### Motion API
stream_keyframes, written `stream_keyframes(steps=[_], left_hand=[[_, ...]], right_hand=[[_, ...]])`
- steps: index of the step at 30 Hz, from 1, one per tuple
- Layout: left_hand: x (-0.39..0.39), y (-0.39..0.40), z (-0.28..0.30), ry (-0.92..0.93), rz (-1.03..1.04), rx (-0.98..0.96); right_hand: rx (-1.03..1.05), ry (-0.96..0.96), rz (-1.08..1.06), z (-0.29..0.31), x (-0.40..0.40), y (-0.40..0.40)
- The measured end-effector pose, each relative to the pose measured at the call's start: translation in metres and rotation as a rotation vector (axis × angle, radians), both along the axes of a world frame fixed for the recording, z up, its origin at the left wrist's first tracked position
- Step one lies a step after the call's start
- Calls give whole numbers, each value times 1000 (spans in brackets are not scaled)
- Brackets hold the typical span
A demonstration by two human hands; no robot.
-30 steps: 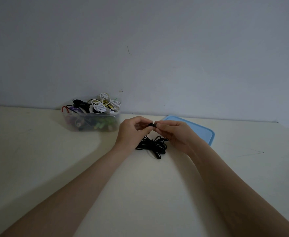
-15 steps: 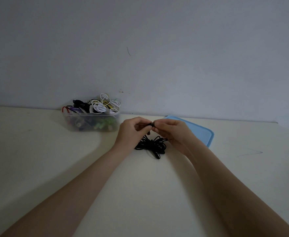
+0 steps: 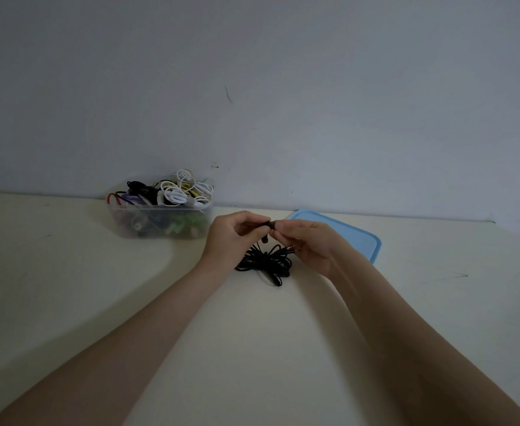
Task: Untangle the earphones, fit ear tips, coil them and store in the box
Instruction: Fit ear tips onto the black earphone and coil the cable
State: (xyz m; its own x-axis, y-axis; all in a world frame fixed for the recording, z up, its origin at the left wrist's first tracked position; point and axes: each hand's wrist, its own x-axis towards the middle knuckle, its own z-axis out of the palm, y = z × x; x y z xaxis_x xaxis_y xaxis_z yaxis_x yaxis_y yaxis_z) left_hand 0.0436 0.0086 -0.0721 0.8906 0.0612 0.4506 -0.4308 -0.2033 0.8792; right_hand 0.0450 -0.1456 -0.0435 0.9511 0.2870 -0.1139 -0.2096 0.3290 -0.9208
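At the frame's centre, the left hand (image 3: 232,236) and right hand (image 3: 309,242) meet, both pinching a small black earbud (image 3: 270,224) between their fingertips. Its black cable (image 3: 266,262) lies bunched on the tabletop (image 3: 252,348) just below. The clear box (image 3: 160,222) of earphones sits centre left, the blue lid (image 3: 357,238) behind the right hand.

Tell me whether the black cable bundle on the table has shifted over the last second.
No. The black cable bundle lies in the same spot, just ahead of the blue lid and right of the clear box, under both hands.
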Motion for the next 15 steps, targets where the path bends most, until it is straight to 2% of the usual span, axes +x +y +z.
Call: stream_keyframes(steps=[5, 10, 15], left_hand=[[-1, 1, 1, 50, -28, -36], [2, 1, 0, -17, 64, 113], [-1, 1, 0, -80, 129, 166]], right_hand=[[-16, 4, -11, -1, -1, 4], [-21, -44, -98, -4, -1, 8], [-48, -71, -86, -4, -1, 8]])
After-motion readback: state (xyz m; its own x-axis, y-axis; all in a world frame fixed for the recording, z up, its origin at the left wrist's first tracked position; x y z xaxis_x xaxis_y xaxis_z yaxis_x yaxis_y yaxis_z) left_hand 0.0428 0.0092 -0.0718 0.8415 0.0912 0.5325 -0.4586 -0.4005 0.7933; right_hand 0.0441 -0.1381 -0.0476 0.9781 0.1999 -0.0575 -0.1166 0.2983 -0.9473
